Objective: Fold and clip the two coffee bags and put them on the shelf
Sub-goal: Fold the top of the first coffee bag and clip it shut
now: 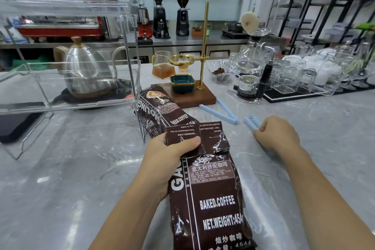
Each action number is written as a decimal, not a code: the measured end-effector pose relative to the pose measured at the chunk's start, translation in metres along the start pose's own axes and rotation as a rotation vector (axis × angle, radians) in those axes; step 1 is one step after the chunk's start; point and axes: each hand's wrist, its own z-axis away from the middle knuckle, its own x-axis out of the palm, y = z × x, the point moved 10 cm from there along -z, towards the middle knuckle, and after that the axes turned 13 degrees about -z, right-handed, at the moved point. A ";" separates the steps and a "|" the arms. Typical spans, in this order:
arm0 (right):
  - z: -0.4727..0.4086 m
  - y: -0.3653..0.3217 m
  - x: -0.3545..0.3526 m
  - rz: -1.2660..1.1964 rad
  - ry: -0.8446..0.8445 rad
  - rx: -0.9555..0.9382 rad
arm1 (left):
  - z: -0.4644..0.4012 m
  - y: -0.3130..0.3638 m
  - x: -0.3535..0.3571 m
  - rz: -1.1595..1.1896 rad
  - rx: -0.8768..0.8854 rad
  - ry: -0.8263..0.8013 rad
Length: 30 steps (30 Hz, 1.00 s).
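A dark brown coffee bag [215,195] lies on the marble counter in front of me, its top folded down. My left hand [172,154] grips the folded top, thumb pressing the flap. My right hand [278,134] rests on the counter with its fingers curled on a light blue clip [251,122]. Another light blue clip [220,110], spread open in a V, lies just beyond. The other coffee bag [160,111] lies further back, beside the clear acrylic shelf [129,50] at the left.
A wooden stand [205,95] with a brass pole and teal dish sits behind the bags. A steel kettle [85,69] is seen through the shelf. Glassware [294,75] and a siphon brewer crowd the right back. Grinders line the far counter.
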 end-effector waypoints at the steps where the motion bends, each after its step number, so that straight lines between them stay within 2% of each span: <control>1: 0.001 -0.002 -0.003 -0.052 0.019 -0.013 | 0.000 0.000 0.000 0.003 -0.001 0.000; 5: 0.005 -0.019 -0.022 -0.569 0.111 -0.142 | 0.000 0.000 0.001 0.024 0.004 -0.009; 8: 0.015 -0.049 -0.015 -1.009 -0.125 -0.246 | -0.001 0.000 0.001 0.029 0.003 -0.010; 11: 0.036 -0.077 -0.004 -1.215 -0.424 -0.308 | -0.002 0.000 0.000 0.016 0.005 -0.010; 13: 0.045 -0.087 0.000 -1.249 -0.539 -0.332 | -0.002 0.000 0.000 0.013 0.007 -0.011; 19: 0.058 -0.095 0.008 -1.196 -0.691 -0.351 | -0.002 0.001 0.000 0.006 0.020 -0.011; 30: 0.076 -0.106 0.024 -1.156 -0.804 -0.365 | -0.001 0.001 0.002 -0.020 0.024 -0.016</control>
